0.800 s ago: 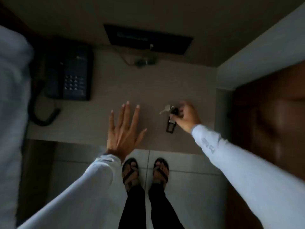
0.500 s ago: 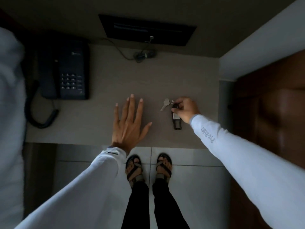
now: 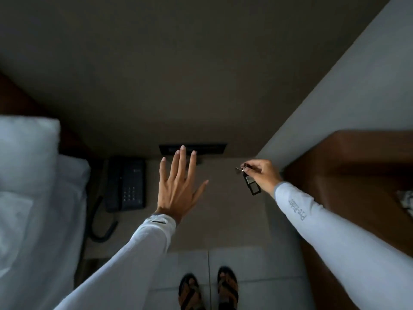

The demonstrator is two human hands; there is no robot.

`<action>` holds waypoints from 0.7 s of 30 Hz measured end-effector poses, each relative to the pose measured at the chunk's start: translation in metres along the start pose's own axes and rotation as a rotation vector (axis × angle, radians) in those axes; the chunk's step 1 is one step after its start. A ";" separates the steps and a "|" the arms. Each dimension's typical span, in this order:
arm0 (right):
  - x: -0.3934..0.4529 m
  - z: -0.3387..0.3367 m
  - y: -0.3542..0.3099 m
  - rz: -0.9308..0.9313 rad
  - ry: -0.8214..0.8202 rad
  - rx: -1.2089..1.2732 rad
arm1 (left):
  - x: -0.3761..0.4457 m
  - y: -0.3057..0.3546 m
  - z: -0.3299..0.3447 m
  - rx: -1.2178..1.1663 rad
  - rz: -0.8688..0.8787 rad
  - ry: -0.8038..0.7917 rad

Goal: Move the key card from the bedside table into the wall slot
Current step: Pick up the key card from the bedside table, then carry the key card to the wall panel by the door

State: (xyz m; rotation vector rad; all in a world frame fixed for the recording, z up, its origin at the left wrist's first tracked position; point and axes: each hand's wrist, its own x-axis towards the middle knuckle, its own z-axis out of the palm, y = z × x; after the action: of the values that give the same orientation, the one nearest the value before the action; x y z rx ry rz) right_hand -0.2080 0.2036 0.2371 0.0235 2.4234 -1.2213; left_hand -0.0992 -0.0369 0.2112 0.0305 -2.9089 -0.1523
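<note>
I see the right hand (image 3: pixel 262 175) with fingers pinched shut on the key card (image 3: pixel 252 186) (a metal key hangs with it), held above the bench (image 3: pixel 223 211) at its right. Left hand (image 3: pixel 178 184) spread flat, holding nothing, beside the telephone (image 3: pixel 127 184).

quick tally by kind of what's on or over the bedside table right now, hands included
hands: 2, left hand open, right hand pinching the key card
key card with key: 1
telephone: 1
bedside table: 1
total: 5
</note>
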 end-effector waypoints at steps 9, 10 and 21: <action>-0.086 -0.217 -0.214 -0.310 0.371 0.229 | 0.166 0.077 -0.247 -0.015 0.236 0.426; -0.101 -0.244 -0.233 -0.348 0.408 0.239 | 0.184 0.092 -0.276 -0.019 0.268 0.482; -0.290 -0.457 -0.309 -0.611 0.706 0.323 | 0.246 0.279 -0.491 -0.104 0.523 0.860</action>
State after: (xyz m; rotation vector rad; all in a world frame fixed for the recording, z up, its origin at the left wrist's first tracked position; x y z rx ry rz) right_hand -0.1722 0.4165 0.8219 -0.2487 2.8914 -2.1714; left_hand -0.2291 0.1833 0.7718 -0.5363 -1.9662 -0.1486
